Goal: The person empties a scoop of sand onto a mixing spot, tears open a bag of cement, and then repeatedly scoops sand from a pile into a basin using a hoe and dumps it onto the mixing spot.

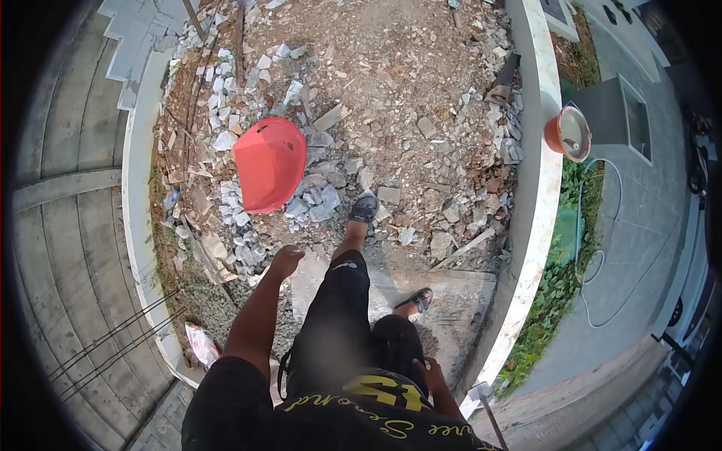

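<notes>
My left hand (286,262) hangs over the rubble in front of me with its fingers loosely curled and nothing visible in it. It is nearest to a red plastic tub or pan (269,167), whose one side is straight and the other rounded; the tub lies on broken stones, apart from the hand. Beside my right thigh, my right hand (430,375) shows its fingertips a little apart, touching or close to the dark shorts. No object is visible in it. Part of that hand is hidden by the shirt.
Broken stone and brick (421,75) cover the ground between two low white walls (543,218). A reddish bucket (568,135) sits on the right wall. A wooden strip (464,248) lies by my sandalled feet, and a white-pink sack (201,344) at lower left. A handle (494,421) leans at lower right.
</notes>
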The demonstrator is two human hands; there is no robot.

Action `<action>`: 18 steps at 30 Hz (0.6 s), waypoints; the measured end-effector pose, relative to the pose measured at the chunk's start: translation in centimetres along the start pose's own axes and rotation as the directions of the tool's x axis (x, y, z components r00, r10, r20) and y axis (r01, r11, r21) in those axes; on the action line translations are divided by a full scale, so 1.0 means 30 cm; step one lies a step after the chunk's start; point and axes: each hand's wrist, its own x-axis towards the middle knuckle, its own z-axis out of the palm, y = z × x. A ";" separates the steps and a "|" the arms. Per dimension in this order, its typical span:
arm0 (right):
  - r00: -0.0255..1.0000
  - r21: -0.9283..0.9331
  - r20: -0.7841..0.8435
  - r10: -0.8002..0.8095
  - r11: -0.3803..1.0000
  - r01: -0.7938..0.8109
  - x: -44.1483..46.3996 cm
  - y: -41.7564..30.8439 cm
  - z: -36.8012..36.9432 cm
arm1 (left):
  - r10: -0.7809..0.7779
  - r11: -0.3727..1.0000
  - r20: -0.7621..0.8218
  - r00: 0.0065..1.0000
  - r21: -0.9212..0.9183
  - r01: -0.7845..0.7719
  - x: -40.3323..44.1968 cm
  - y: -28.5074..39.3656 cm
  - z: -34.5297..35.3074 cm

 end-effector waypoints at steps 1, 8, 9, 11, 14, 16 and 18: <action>1.000 0.075 -0.002 0.024 0.997 -0.024 -0.015 -0.032 0.006 | 0.050 0.997 0.019 0.999 0.057 -0.051 0.121 0.022 -0.030; 0.966 0.276 0.201 0.161 0.937 -0.214 -0.051 0.170 0.026 | -0.038 0.934 -0.006 0.999 0.356 0.038 0.803 0.272 -0.102; 0.961 0.272 0.201 0.189 0.932 -0.240 -0.048 0.171 0.033 | -0.108 0.893 -0.092 0.990 0.428 0.138 0.846 0.325 -0.100; 0.961 0.206 0.229 0.156 0.957 -0.204 -0.037 0.306 0.045 | -0.239 0.823 -0.156 0.958 0.492 0.285 0.963 0.355 -0.047; 0.961 0.140 0.243 0.130 0.976 -0.168 -0.117 0.486 0.071 | -0.334 0.755 -0.209 0.919 0.524 0.393 1.093 0.282 -0.010; 0.946 0.177 0.241 0.217 0.948 -0.263 -0.200 0.493 0.087 | -0.335 0.715 -0.208 0.919 0.579 0.392 1.139 0.226 0.009; 0.867 0.314 0.269 0.419 0.813 -0.490 -0.204 0.239 0.059 | -0.070 0.669 -0.279 0.958 0.699 0.253 1.154 0.126 0.004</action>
